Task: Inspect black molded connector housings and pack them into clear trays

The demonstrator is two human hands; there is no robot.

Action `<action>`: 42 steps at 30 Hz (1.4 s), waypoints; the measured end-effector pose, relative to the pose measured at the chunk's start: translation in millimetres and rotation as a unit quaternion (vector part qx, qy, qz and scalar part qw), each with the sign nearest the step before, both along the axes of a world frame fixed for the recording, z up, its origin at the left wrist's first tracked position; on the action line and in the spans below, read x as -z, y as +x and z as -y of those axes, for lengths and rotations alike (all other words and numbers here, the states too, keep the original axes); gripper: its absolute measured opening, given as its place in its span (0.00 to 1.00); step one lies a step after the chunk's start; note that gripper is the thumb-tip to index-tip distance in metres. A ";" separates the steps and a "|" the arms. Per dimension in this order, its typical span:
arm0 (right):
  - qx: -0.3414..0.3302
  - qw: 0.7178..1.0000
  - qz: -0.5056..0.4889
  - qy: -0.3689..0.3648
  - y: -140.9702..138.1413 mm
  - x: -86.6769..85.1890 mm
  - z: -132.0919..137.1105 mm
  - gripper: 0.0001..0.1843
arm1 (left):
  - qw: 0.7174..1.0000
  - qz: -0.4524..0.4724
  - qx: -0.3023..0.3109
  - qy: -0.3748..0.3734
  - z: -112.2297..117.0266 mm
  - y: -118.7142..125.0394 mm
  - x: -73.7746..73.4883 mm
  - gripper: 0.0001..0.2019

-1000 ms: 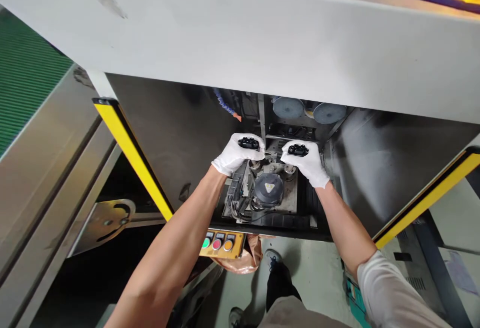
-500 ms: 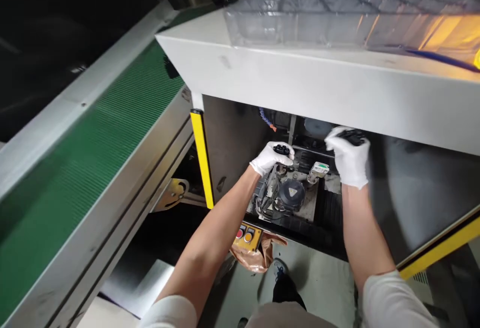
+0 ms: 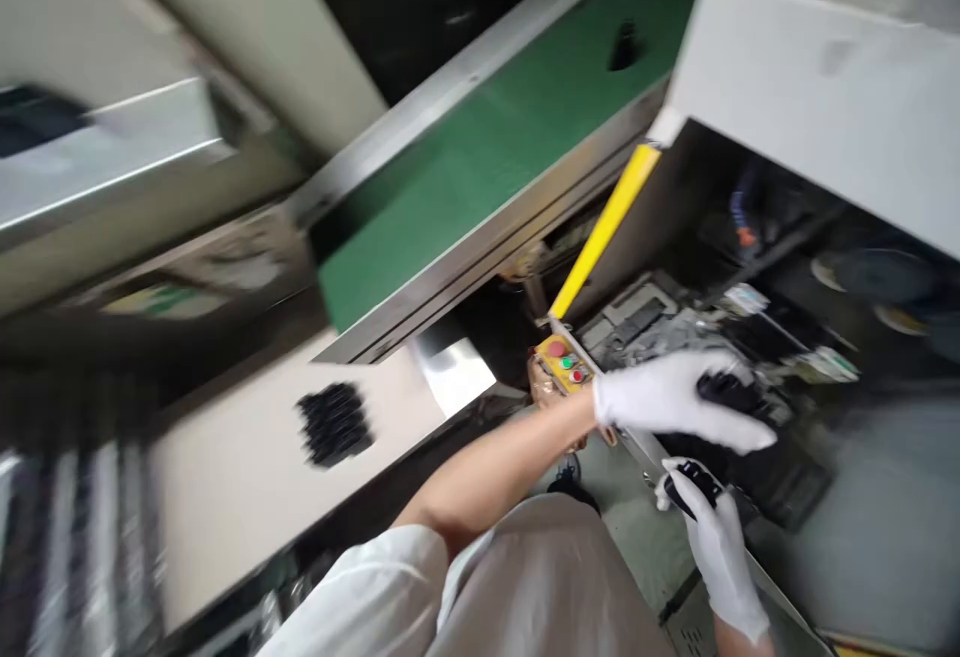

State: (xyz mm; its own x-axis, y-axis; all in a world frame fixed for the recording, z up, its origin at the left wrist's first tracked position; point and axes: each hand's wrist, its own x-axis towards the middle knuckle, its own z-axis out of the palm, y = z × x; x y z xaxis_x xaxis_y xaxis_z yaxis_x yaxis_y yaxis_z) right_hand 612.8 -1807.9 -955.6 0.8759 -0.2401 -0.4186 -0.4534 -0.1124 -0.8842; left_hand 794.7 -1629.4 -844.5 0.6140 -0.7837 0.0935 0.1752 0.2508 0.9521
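Note:
My left hand [image 3: 679,399], in a white glove, reaches across the front of an open machine bay. Its thumb and fingers are closed around a small black moulded part [image 3: 726,389], blurred by motion. Below it, nearer my body, my right hand [image 3: 712,537], gloved in white too, grips another black part [image 3: 694,487] with small raised details on top. Behind both hands lies the grey machine fixture [image 3: 652,327] inside the bay.
A green conveyor belt [image 3: 465,192] runs diagonally, with dark parts [image 3: 624,45] at its far end. A black cluster of parts [image 3: 335,424] lies on a pale table [image 3: 225,497]. A yellow button box [image 3: 564,362] and yellow safety bar [image 3: 606,229] flank the bay.
My view has swung left, bringing the pale table in. Both hands have come back from deep inside the bay toward its front edge, each still holding a black part.

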 end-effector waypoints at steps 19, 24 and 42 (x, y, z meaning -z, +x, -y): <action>-0.742 0.600 0.182 -0.237 186.9 47.5 -226.3 0.11 | 0.618 -0.136 -0.555 0.540 -222.8 -172.2 233.8 0.20; -0.780 0.521 0.142 -0.317 186.2 70.1 -256.8 0.13 | 0.633 -0.096 -0.510 0.574 -210.5 -168.3 238.1 0.13; -0.637 0.568 0.145 -0.501 28.2 17.2 3.0 0.23 | 0.666 0.045 -0.410 0.622 17.7 -273.3 175.8 0.18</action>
State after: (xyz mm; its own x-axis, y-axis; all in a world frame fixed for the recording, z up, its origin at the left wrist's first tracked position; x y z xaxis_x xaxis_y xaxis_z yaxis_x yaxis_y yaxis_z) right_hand 641.0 -1810.9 -972.7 0.6034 0.6754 -0.4239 0.7087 -0.6979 -0.1032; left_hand 521.4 -1647.2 -1020.3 0.9190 0.3060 -0.2485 0.3927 -0.7650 0.5104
